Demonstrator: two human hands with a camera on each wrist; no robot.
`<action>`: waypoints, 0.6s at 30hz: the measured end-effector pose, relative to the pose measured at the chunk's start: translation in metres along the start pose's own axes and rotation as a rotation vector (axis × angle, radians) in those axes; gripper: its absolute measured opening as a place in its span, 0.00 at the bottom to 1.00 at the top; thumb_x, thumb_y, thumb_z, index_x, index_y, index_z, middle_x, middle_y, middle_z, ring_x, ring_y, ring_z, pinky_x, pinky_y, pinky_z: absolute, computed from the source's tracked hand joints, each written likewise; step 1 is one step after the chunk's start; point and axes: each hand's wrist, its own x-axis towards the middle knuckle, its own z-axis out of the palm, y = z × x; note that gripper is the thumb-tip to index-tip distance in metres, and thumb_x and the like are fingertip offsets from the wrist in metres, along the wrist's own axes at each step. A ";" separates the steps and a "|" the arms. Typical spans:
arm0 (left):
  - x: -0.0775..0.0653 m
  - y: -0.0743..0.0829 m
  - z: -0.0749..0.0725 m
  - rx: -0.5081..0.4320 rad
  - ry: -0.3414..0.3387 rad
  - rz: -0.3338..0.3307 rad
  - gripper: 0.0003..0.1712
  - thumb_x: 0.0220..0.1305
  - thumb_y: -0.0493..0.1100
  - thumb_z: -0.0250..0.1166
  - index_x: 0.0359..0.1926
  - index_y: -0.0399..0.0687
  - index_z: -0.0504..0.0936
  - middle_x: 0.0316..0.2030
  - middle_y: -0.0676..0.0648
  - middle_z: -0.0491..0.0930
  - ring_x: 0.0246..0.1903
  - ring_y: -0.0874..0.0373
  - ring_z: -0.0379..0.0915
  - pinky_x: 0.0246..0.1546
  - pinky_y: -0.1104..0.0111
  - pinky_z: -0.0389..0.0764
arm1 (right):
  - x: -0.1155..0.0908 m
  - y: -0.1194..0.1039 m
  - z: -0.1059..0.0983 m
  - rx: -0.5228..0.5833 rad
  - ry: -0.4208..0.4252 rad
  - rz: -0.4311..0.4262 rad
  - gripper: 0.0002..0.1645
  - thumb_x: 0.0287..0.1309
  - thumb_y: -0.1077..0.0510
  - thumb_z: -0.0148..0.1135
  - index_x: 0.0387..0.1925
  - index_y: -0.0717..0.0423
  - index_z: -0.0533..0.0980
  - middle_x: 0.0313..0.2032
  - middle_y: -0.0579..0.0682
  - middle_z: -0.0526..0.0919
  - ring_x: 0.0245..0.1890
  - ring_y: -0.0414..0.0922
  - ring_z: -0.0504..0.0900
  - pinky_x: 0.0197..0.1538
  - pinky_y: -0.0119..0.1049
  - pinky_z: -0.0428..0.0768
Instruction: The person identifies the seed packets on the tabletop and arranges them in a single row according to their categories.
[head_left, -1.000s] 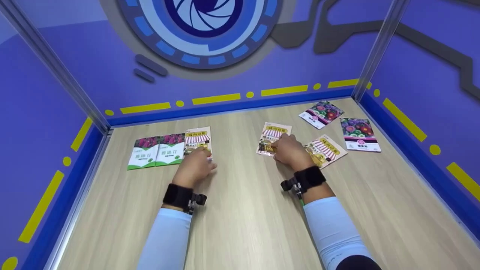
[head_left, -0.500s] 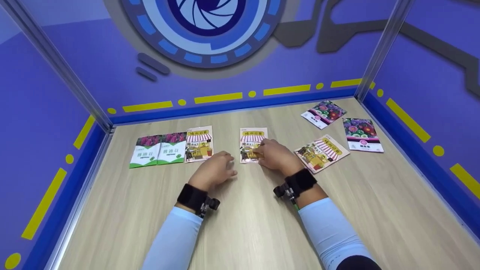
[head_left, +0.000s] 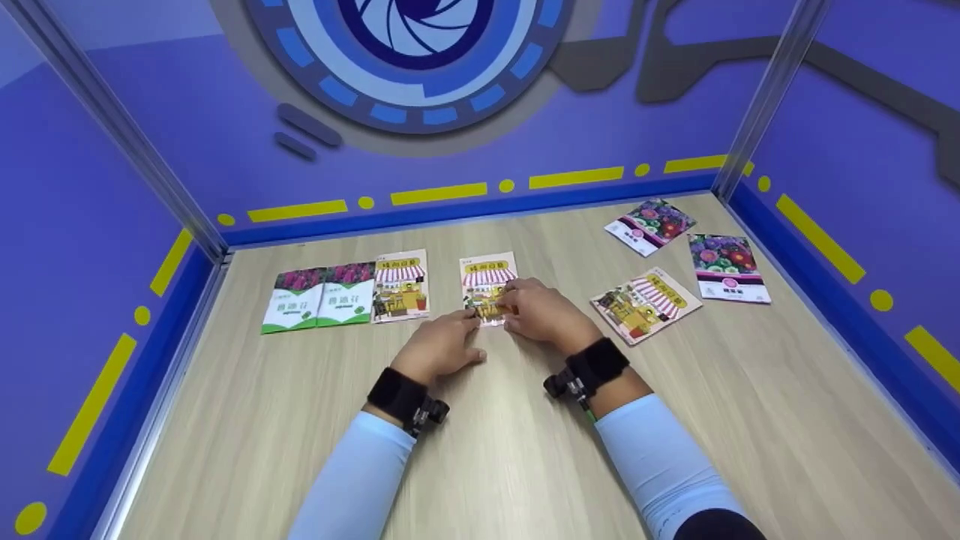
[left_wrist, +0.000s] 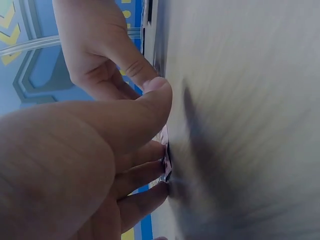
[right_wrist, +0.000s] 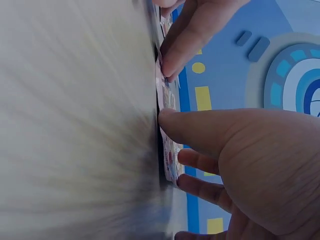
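Observation:
A seed packet (head_left: pixel 487 271) with a striped-awning shop picture lies upright at mid table. My right hand (head_left: pixel 551 315) holds it at its right side and lower edge. In the right wrist view its thumb (right_wrist: pixel 187 122) is on the near edge and other fingertips touch the far part. My left hand (head_left: pixel 439 345) touches the packet's lower left corner with its fingertips, its thumb apart from it. Left of it lies a matching shop-picture packet (head_left: pixel 400 281), beside two green-and-white flower packets (head_left: pixel 289 304). Another shop-picture packet (head_left: pixel 645 304) lies tilted to the right.
Two purple-flower packets lie at the right back, one tilted (head_left: pixel 651 225) and one nearly straight (head_left: pixel 727 270). Blue printed panels (head_left: pixel 480 165) close off the back and both sides of the wooden table (head_left: pixel 495 450).
My right hand has slid the shop-picture packet leftward from near the tilted one. My left hand has left the row's end packet and moved right to meet it.

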 end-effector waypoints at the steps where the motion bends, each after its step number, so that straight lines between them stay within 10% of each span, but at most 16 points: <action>1: 0.000 -0.001 0.000 0.017 0.009 0.001 0.40 0.74 0.59 0.73 0.79 0.46 0.77 0.83 0.44 0.69 0.80 0.41 0.71 0.80 0.46 0.73 | 0.000 0.000 -0.001 0.001 0.009 -0.006 0.18 0.70 0.55 0.72 0.58 0.55 0.89 0.66 0.59 0.83 0.69 0.59 0.81 0.72 0.56 0.81; 7: 0.001 -0.007 -0.001 0.085 0.035 -0.032 0.42 0.72 0.62 0.74 0.78 0.46 0.78 0.83 0.44 0.69 0.80 0.40 0.69 0.79 0.42 0.73 | -0.002 -0.004 -0.005 -0.012 0.007 -0.036 0.12 0.68 0.54 0.75 0.49 0.55 0.91 0.54 0.57 0.85 0.56 0.58 0.83 0.62 0.54 0.84; 18: 0.002 -0.014 -0.002 0.128 0.093 -0.090 0.46 0.71 0.61 0.76 0.78 0.39 0.75 0.82 0.39 0.70 0.81 0.40 0.67 0.81 0.37 0.69 | 0.000 -0.016 0.007 -0.045 -0.132 0.051 0.36 0.74 0.39 0.71 0.76 0.48 0.79 0.79 0.52 0.75 0.78 0.59 0.72 0.74 0.71 0.76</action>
